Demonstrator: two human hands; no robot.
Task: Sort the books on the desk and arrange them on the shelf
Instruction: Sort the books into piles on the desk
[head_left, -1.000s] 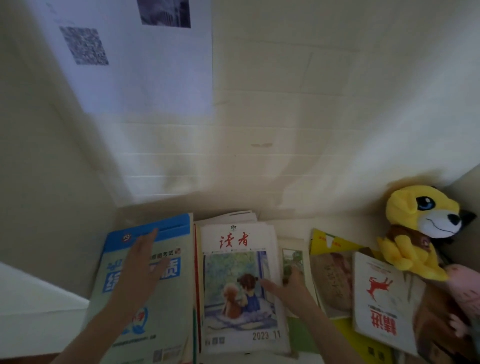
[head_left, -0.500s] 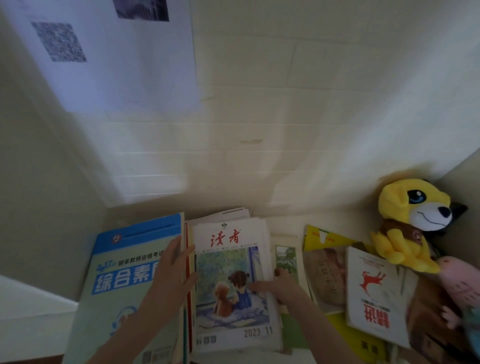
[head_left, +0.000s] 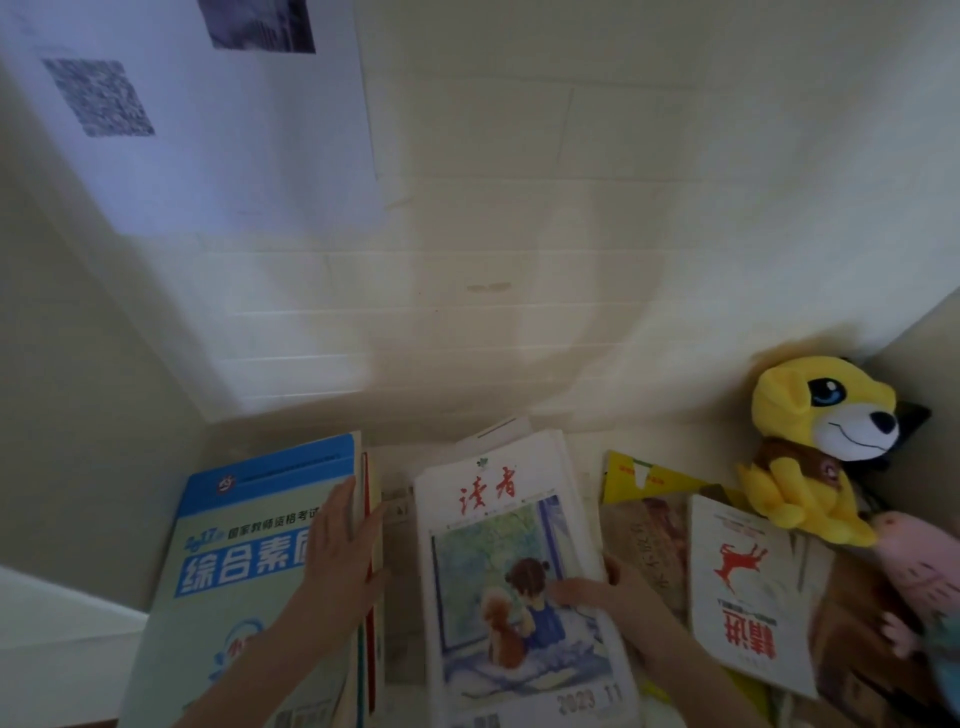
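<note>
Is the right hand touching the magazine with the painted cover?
Touching: in the head view the right hand's fingers lie on the magazine cover.

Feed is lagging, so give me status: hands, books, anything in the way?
Left hand flat on blue book edge. Right hand pinching magazine side. Nothing lifted. Yellow plush crowds the right corner.
</note>
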